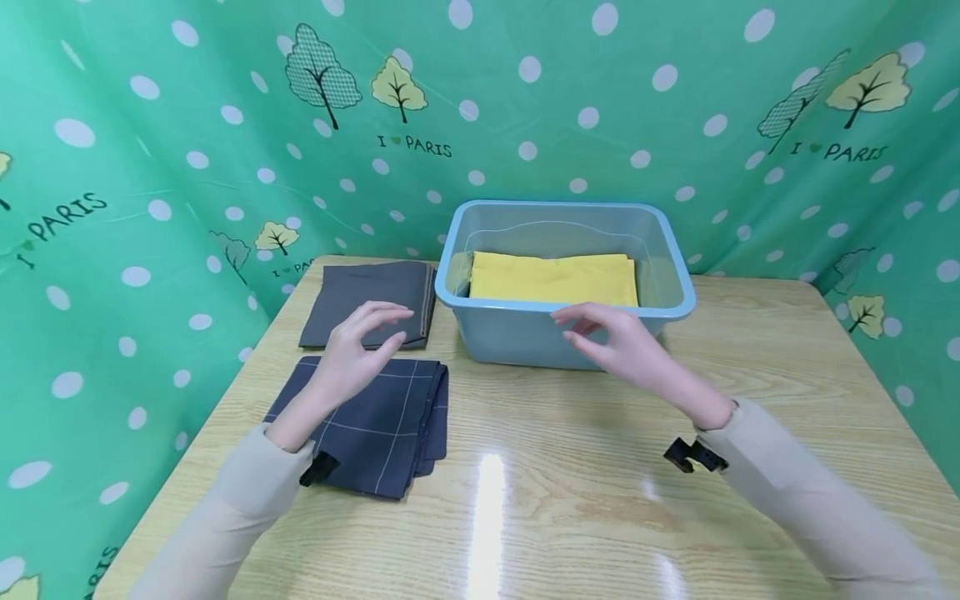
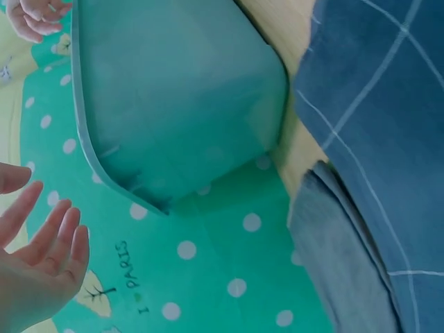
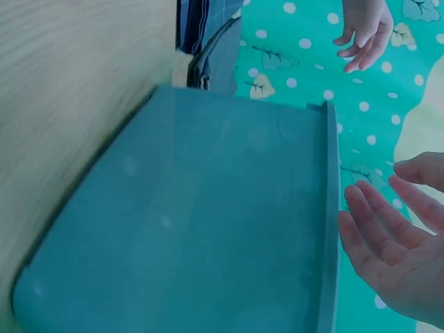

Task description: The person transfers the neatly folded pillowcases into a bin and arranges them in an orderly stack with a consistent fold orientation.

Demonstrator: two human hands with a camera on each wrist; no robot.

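My left hand [image 1: 358, 354] hovers over the folded cloths at the left, its fingers loosely bent with nothing between them. Below it lies a dark navy cloth [image 1: 378, 425] with thin white checks; behind that is a folded dark grey cloth [image 1: 367, 296]. Beside the front rim of a blue plastic bin [image 1: 517, 337], my right hand [image 1: 611, 337] hangs in the air, thumb and fingers apart and bare. Inside the bin sits a folded yellow cloth [image 1: 555, 279]. In the right wrist view the right fingertips [image 3: 350, 222] are close to the bin's rim.
The wooden table [image 1: 555, 500] carries the bin at its back and the cloths along its left side. A green dotted curtain [image 1: 525, 108] hangs behind and at both sides. Black clips [image 1: 693, 456] sit at the sleeve cuffs.
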